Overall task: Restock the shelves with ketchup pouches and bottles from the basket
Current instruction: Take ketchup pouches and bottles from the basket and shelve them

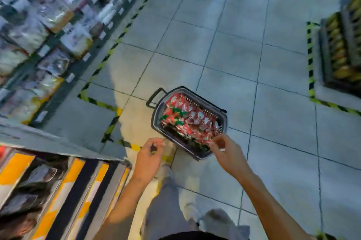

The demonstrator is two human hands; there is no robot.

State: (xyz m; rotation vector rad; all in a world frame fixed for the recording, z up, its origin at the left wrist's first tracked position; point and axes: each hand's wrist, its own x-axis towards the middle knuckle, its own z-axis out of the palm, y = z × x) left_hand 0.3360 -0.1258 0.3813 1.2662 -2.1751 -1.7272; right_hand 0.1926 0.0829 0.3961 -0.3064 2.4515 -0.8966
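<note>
On the tiled aisle floor sits the basket [222,117], full of red ketchup pouches [187,120] — handy for reaching. Over its near rim the right hand [224,150] pinches 1 pouch's edge; the left hand [149,153] hangs loosely curled, holding nothing — shelves [58,181] alongside.

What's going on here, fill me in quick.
A person stands in a shop aisle over a dark basket on the tiled floor, packed with red ketchup pouches. The right hand reaches to the basket's near edge, fingertips at a pouch; whether it has one is unclear. The left hand hangs loosely curled beside it, holding nothing. Stocked shelves run along the left.
</note>
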